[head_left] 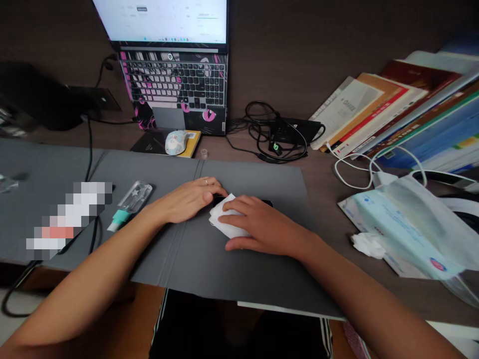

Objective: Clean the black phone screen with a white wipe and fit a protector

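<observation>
A flat black object that looks like a phone [268, 203] lies on the grey desk mat [209, 269], mostly covered by my hands and a tissue. At its left end, the thumb and fingers of my left hand [194, 198] grip the edge; a ring shows on one finger. A folded white tissue [229, 225] is held under my right hand [262, 227], whose fingers press it onto the black object. Left of my left forearm, a clear spray bottle [135, 195] with a mint-green neck lies on its side.
Behind the mat stands an open laptop [175, 85], with a mouse [176, 142] on booklets before it. A black charger with coiled cable [292, 132] lies near leaning books [389, 114]. On the right are a tissue pack [400, 224] and a crumpled tissue [368, 245].
</observation>
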`<control>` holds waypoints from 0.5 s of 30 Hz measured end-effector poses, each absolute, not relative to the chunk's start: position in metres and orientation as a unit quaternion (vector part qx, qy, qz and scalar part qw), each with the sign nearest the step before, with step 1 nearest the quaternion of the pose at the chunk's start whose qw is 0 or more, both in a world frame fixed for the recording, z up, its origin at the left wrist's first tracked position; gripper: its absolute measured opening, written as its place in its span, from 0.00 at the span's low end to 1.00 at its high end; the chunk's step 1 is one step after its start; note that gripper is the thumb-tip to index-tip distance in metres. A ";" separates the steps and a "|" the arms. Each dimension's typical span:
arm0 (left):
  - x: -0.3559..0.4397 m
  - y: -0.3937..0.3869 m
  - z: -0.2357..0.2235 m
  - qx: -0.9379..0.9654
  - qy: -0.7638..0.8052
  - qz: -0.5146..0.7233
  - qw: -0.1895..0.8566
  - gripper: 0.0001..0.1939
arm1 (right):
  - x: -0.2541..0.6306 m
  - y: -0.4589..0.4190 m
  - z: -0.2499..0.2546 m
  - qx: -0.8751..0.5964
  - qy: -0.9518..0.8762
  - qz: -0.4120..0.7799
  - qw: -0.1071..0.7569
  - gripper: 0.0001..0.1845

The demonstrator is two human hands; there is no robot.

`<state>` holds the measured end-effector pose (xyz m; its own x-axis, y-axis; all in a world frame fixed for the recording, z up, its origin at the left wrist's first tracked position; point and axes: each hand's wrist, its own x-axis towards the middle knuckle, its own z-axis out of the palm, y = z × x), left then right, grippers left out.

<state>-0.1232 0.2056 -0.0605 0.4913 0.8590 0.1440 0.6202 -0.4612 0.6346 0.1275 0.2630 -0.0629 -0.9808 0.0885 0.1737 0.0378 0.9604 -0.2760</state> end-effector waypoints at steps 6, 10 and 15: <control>-0.125 0.207 -0.062 0.831 0.440 0.229 0.252 0.47 | 0.133 0.267 -0.059 -0.058 -0.977 0.169 0.117 0.22; -0.125 0.206 -0.062 0.831 0.442 0.230 0.247 0.46 | 0.131 0.265 -0.064 -0.036 -0.983 0.144 0.107 0.25; -0.125 0.206 -0.062 0.829 0.446 0.232 0.245 0.46 | 0.131 0.265 -0.061 -0.030 -0.983 0.144 0.111 0.23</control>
<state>-0.1251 0.2060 -0.0620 0.4946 0.8533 0.1652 0.6260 -0.4816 0.6133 0.1313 0.2655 -0.0614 -0.9735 0.0915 0.2097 0.0275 0.9567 -0.2897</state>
